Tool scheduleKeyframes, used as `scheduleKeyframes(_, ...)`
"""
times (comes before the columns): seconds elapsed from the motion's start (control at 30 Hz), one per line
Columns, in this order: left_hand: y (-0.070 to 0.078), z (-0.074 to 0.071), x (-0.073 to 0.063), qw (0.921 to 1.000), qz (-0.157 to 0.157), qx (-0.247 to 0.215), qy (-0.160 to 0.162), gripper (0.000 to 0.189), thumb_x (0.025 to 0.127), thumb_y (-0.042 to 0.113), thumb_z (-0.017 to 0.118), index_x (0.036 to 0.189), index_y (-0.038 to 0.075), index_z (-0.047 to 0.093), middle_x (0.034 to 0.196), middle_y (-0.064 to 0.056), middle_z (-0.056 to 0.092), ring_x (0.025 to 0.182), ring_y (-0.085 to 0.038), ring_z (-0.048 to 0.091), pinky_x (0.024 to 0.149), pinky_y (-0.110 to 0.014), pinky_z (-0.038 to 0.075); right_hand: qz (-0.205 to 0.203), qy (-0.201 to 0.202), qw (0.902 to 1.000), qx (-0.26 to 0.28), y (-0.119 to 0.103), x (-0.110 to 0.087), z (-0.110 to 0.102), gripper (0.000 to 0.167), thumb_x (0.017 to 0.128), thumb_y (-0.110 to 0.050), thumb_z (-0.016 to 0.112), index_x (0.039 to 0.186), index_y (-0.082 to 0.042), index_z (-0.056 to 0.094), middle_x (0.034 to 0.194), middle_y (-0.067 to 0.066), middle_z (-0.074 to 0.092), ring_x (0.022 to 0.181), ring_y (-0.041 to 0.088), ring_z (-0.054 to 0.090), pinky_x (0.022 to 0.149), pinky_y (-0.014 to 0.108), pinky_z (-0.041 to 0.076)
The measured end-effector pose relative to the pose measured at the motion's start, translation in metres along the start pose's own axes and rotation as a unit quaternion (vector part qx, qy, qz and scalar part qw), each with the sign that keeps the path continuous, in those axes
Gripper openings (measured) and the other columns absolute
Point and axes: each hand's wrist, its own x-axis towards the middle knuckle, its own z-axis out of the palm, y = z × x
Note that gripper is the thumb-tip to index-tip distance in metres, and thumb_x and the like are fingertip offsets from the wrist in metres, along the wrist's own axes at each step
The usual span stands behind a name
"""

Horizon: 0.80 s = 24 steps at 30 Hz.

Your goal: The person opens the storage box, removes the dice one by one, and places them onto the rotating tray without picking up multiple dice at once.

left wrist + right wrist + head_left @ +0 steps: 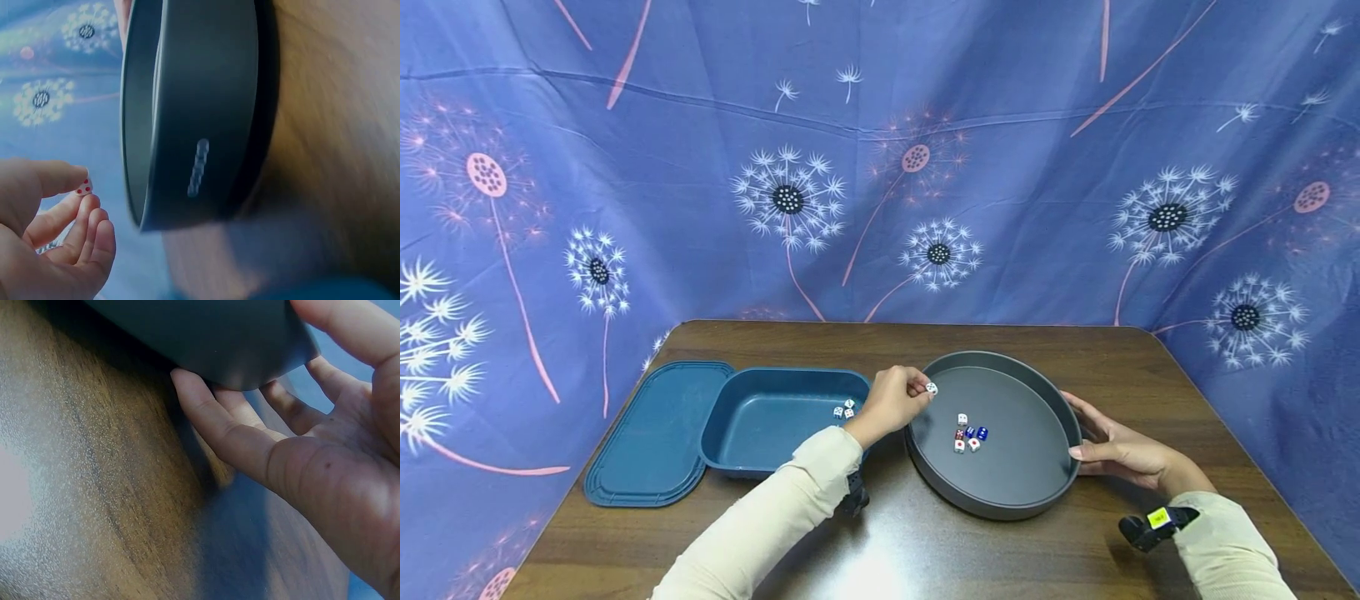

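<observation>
While the left hand (891,406) pinches a white die (932,388) near the left rim of a round pan (1018,467), the right hand (1127,454) grips the opposite side.

The left hand (57,220) comes in from the lower left, pinching a white die (85,187) with red pips between thumb and fingertips. Just beside it, the dark round pan (206,94) fills the middle, its outer wall facing the camera (a short line of pale lettering (199,167) runs along it, too blurred to read). The die sits apart from the rim. Behind the hand hangs blue cloth (69,128) printed with white dandelions; the brown table (340,112) takes up the right side, and a blurred teal shape (344,291) edges the bottom.
</observation>
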Motion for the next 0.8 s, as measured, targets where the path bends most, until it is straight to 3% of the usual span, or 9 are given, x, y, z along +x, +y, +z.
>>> scheduleKeyframes(0.47,0.016,0.055,0.006,0.999,0.014,0.003,-0.043,0.007,0.086,0.013,0.071,0.091,0.008,0.073,0.076,0.006,0.065,0.068,0.001,0.054,0.063,-0.012,0.044,-0.001,-0.002,1.0,0.006,0.002,0.0,-0.001,0.093,0.093,-0.002,0.056,0.152,-0.022,-0.013,0.153,0.02,-0.025,0.125,0.022,0.042,0.095,0.052,0.045)
scheduleKeyframes(0.8,0.012,0.076,0.008,0.999,0.003,0.001,-0.044,0.006,0.084,0.012,0.073,0.089,0.008,0.074,0.074,0.007,0.064,0.066,0.003,0.051,0.062,-0.011,0.042,-0.011,0.0,0.9999,-0.001,0.003,0.0,-0.002,0.092,0.093,0.0,0.055,0.153,-0.022,-0.01,0.152,0.024,-0.023,0.126,0.027,0.041,0.094,0.054,0.045)
